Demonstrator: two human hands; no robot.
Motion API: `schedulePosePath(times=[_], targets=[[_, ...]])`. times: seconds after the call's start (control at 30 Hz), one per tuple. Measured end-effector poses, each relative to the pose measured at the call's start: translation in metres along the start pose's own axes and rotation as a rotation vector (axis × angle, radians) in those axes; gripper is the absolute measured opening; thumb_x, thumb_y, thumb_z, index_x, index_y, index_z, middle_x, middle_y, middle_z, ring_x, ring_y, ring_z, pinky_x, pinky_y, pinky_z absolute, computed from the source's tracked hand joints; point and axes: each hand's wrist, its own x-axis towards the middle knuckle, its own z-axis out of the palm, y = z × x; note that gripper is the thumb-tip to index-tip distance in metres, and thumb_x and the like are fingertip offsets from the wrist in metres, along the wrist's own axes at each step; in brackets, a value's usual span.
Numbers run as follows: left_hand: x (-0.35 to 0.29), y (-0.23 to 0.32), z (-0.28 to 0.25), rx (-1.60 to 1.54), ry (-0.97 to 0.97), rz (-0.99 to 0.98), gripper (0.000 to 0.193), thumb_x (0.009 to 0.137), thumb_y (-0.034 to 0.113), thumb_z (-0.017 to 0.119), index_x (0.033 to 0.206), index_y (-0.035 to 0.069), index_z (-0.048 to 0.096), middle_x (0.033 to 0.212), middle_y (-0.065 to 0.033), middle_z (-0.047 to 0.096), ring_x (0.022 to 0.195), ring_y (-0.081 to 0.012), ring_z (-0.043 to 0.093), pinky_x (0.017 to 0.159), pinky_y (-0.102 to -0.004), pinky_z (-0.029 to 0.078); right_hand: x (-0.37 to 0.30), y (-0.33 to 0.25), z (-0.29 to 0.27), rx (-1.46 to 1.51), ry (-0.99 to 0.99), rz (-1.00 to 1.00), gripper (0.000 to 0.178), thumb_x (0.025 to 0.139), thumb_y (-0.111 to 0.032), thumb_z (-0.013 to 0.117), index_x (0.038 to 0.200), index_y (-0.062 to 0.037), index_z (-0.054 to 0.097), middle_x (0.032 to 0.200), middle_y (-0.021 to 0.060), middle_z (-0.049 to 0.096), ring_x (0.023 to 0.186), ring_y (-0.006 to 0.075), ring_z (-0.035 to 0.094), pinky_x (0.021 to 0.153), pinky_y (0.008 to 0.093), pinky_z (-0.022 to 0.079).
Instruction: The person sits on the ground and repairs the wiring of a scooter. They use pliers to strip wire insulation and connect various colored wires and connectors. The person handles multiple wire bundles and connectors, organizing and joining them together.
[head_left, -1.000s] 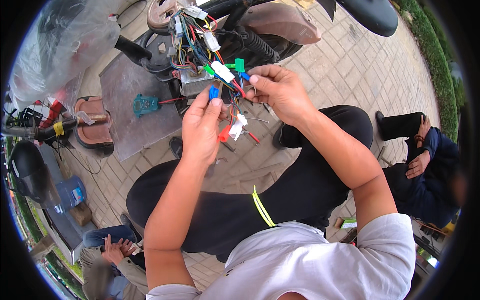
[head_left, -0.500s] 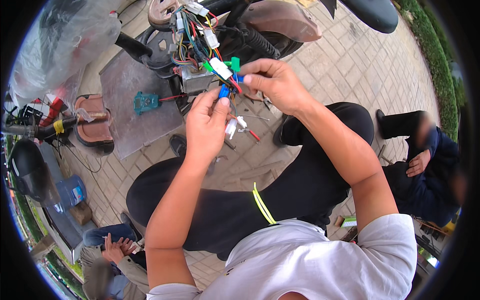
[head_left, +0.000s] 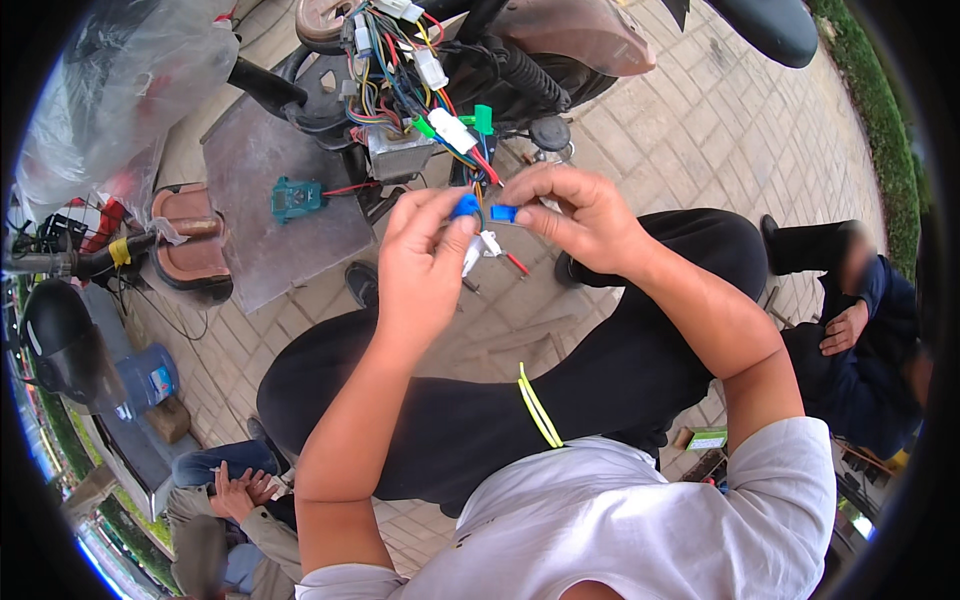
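Between thumb and fingers, my left hand (head_left: 425, 240) pinches a small blue wire connector (head_left: 465, 206). A second blue connector (head_left: 503, 213) sits in the pinch of my right hand (head_left: 575, 220). The two connectors face each other with a small gap. Just beyond them hangs a bundle of coloured wires (head_left: 385, 85) with white plugs (head_left: 452, 130) and a green plug (head_left: 484, 120). More white connectors (head_left: 482, 248) dangle below my fingers, beside a red wire end (head_left: 517, 264). A silver finned box (head_left: 398, 155) is partly hidden behind the wires.
A teal multimeter (head_left: 297, 199) lies on a grey board (head_left: 265, 250) at the left. The scooter's shock absorber (head_left: 525, 78) and brown fender (head_left: 575, 35) stand beyond the wires. Seated people are at the right (head_left: 850, 340) and lower left (head_left: 235, 520). A blue bucket (head_left: 150, 378) stands far left.
My right hand has come down and nearer with its blue connector, now level with the left one. My left hand has shifted slightly right and tilted its connector.
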Motion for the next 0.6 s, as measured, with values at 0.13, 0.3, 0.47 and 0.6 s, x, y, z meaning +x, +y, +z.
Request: schedulePosePath(times=[0.13,0.3,0.47,0.6], targets=[[0.001,-0.003,-0.001,0.257,-0.059,0.158,0.027,0.092,0.005,0.063,0.118,0.0,0.065,0.103,-0.0059,0.056,0.087,-0.0123,0.056,0.075,-0.0249,0.047,0.009,-0.009,0.0,0.214,0.071,0.071,0.016,0.089,-0.003,0.065,0.104,0.0027,0.066,0.103,0.0087,0.062,0.093,0.014,0.06,0.083,0.0274,0.05],[0.002,-0.002,0.0,0.242,-0.056,0.145,0.026,0.092,0.005,0.063,0.118,0.0,0.065,0.102,-0.0058,0.055,0.087,-0.0127,0.056,0.075,-0.0256,0.047,0.011,-0.012,-0.003,0.117,0.063,0.097,0.014,0.088,0.0,0.062,0.1,0.0041,0.066,0.102,0.0082,0.062,0.094,0.0137,0.06,0.081,0.0269,0.05],[0.005,0.0,-0.002,0.258,-0.085,0.121,0.026,0.091,0.003,0.063,0.117,0.0,0.065,0.1,-0.0062,0.056,0.087,-0.0139,0.055,0.076,-0.0267,0.047,0.01,-0.014,-0.003,0.041,0.038,0.102,0.013,0.087,0.001,0.061,0.099,0.004,0.067,0.099,0.0079,0.062,0.092,0.0142,0.06,0.079,0.0279,0.05],[0.005,0.002,0.0,0.288,-0.104,0.161,0.025,0.091,0.002,0.063,0.116,-0.001,0.065,0.099,-0.0069,0.056,0.086,-0.0153,0.055,0.075,-0.0273,0.046,0.014,-0.012,-0.01,-0.112,-0.052,0.017,0.015,0.087,0.001,0.062,0.102,0.0039,0.065,0.096,0.0086,0.065,0.09,0.0145,0.062,0.078,0.0292,0.052]])
